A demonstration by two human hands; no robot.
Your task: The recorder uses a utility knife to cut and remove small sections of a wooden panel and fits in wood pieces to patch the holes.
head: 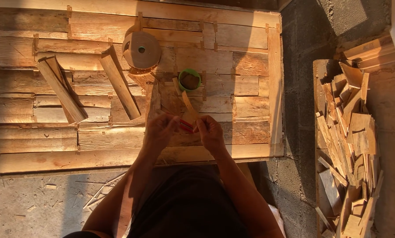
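Standing beside the person, I note both hands meeting over the near edge of the rough plank bench (38,161). Left hand (160,128) and right hand (210,131) both pinch a small red strip (185,126), fingers curled onto it; its exact kind is too small to tell. A thin pale wooden stick (186,102) rises just beyond the strip toward a small green round cup (189,79) holding brown matter. Left of the cup sits a brown round roll with a centre hole (141,50). Further left of the cup lie two slanted short wooden battens (118,83) (61,90). Well right of the cup, off the bench, a heap of wood offcuts (349,141) rests by the grey block wall (296,88).
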